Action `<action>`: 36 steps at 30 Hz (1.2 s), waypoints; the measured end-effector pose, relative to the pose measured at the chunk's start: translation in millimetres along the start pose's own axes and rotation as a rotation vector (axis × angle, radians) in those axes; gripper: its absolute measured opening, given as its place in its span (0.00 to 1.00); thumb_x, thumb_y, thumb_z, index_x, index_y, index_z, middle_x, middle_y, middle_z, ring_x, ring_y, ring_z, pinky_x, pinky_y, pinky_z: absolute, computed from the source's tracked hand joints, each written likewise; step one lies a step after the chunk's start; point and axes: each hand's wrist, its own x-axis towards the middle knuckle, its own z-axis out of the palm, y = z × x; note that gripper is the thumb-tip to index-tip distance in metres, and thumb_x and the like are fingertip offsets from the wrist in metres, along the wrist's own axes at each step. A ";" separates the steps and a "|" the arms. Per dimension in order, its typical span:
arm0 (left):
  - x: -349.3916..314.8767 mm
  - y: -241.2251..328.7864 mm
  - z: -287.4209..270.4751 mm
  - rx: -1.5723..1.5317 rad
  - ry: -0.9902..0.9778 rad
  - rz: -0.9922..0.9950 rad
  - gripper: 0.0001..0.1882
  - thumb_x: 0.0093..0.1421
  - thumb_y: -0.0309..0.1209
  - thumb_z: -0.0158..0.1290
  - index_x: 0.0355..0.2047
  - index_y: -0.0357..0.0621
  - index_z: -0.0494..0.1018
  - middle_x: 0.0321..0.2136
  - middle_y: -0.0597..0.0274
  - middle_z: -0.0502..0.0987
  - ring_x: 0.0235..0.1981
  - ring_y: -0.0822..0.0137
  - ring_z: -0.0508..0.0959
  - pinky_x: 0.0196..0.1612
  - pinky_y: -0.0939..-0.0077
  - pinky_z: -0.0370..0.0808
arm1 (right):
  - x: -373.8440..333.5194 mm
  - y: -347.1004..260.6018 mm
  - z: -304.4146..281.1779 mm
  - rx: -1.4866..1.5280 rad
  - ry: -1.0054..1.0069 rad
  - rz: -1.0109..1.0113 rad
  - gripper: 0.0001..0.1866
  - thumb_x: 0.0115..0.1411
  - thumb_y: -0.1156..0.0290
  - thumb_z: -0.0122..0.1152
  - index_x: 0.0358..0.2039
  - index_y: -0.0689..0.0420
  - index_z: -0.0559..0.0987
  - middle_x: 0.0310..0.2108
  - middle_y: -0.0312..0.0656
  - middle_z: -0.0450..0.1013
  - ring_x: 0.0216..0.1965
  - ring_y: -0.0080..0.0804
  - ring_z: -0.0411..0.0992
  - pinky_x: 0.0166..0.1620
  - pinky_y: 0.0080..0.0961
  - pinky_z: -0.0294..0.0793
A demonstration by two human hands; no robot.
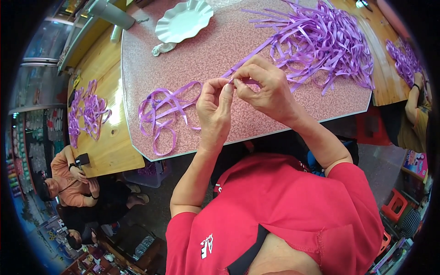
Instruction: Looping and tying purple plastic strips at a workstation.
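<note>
My left hand (pixel 215 107) and my right hand (pixel 265 89) meet over the near part of the pink-covered table (pixel 220 59), fingertips pinched together on a purple ribbon (pixel 250 56). From the pinch the ribbon runs up and right toward a large tangled heap of purple ribbons (pixel 325 41). Left of my left hand lies a smaller loose bunch of looped purple ribbon (pixel 160 107). The exact bit between my fingertips is mostly covered by the fingers.
A white scalloped dish (pixel 184 21) stands at the far side, near a grey cylinder (pixel 110 13). Ribbon bunches lie on the wooden tables left (pixel 89 110) and right (pixel 403 62). One person (pixel 73 178) sits at the left; another person's arm (pixel 414 98) shows at the right.
</note>
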 end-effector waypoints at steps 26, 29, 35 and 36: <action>8.9 12.6 -15.2 0.162 -0.112 0.033 0.06 0.64 0.26 0.59 0.39 0.39 0.75 0.38 0.65 0.76 0.43 0.74 0.73 0.50 0.76 0.70 | -5.6 -5.4 -3.6 0.386 -0.118 0.385 0.06 0.63 0.72 0.64 0.37 0.62 0.81 0.28 0.28 0.70 0.28 0.10 0.64 0.29 0.12 0.63; 7.9 14.3 -13.7 -0.009 -0.095 -0.007 0.05 0.64 0.24 0.57 0.39 0.39 0.75 0.38 0.64 0.77 0.43 0.75 0.73 0.49 0.78 0.70 | -7.2 -0.8 -2.6 0.527 -0.174 0.569 0.07 0.64 0.70 0.63 0.38 0.60 0.81 0.27 0.27 0.70 0.26 0.10 0.63 0.27 0.11 0.60; 7.1 -3.7 -6.0 -0.097 -0.027 0.264 0.06 0.64 0.19 0.53 0.41 0.39 0.72 0.41 0.61 0.77 0.42 0.75 0.73 0.45 0.81 0.70 | -1.3 -13.0 -2.2 0.939 -0.188 0.860 0.08 0.66 0.65 0.60 0.38 0.55 0.80 0.24 0.22 0.66 0.19 0.08 0.55 0.21 0.11 0.51; 6.9 -4.2 -5.6 -0.098 -0.028 0.265 0.06 0.64 0.19 0.53 0.41 0.39 0.72 0.41 0.61 0.77 0.42 0.75 0.73 0.45 0.81 0.70 | -1.1 -12.4 -2.0 0.938 -0.188 0.859 0.08 0.66 0.65 0.60 0.38 0.55 0.80 0.24 0.22 0.66 0.19 0.08 0.55 0.21 0.11 0.51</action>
